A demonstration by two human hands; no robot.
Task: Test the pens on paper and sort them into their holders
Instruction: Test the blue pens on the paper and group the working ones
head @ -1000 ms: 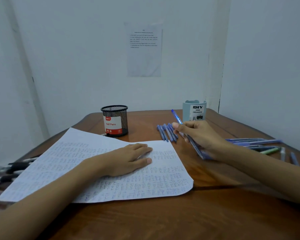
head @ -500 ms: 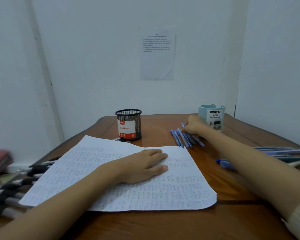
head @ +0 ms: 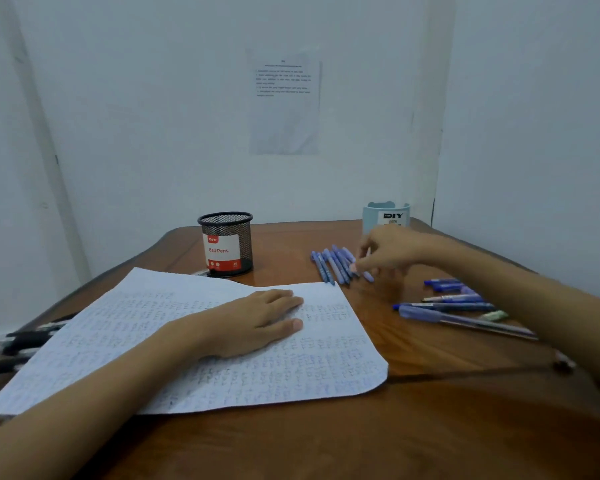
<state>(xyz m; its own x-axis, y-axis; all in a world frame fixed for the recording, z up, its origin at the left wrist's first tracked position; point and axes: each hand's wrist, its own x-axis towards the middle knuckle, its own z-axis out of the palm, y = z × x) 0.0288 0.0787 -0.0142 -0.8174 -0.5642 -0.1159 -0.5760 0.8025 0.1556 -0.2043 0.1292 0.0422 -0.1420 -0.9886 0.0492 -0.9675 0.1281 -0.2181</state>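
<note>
The pens (head: 331, 266), long axes pointing away from the person, lie right under the right hand (head: 388, 252), its fingers curled onto one of them, pinched or not I cannot tell; the left hand (head: 257, 323) lies flat on the paper (head: 153, 341), farther off.

Study corner, wooden desk (head: 326, 445), notice (head: 284, 102) on wall

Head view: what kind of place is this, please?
Probably a small work desk in the corner of a plain room: a wooden table against white walls, a printed sheet stuck to the wall, and a mesh holder labelled Ball Pens beside written paper.
</note>
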